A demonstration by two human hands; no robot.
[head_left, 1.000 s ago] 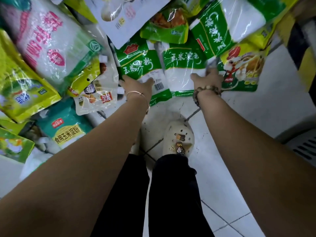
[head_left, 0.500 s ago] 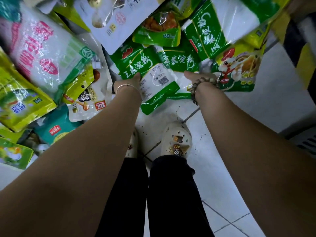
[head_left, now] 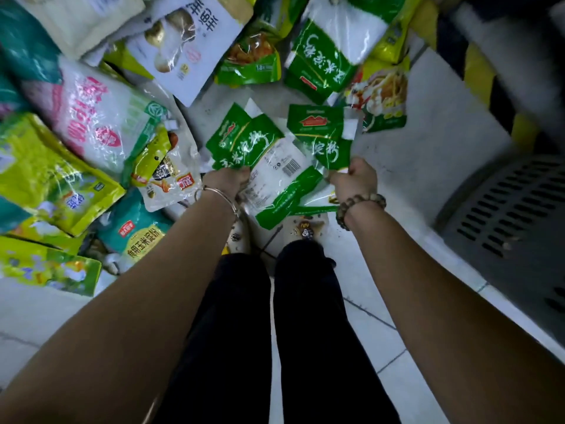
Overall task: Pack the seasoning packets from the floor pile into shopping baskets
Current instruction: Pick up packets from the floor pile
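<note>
Nearest us, at the bottom centre of the frame, our black trousers (head_left: 241,332) run up to a pale shoe (head_left: 304,232) on the white tiled floor (head_left: 397,185), and both bare forearms reach up the frame on either side. At mid-frame the left hand (head_left: 224,182), a thin bangle at its wrist, has its fingers curled round the lower left edge of a green starch packet (head_left: 244,139), whose white barcoded panel slants down toward the shoe. The right hand (head_left: 356,179), wearing a bead bracelet, pinches the lower corner of a second green packet (head_left: 321,133), which sits just beside the first and overlaps it. A second ago these hands only lay on the two packets at the near edge of the pile. Since then both packets have been drawn down toward our feet and tipped up, and a patch of bare floor has opened above them in the upper centre. We judge that both are now free of the heap and in hand, so the picking is done and the carry remains. Beyond them the floor pile (head_left: 183,50) fills the upper left and top, with a pink-and-white bag (head_left: 91,117), a yellow-green bag (head_left: 52,179) and a large green bag (head_left: 324,56). At the right edge a grey slotted wall (head_left: 504,215) stands well apart from the hands. It is blurred, and we think it may be a shopping basket but cannot be sure; if it is, the packets should go to the right.
</note>
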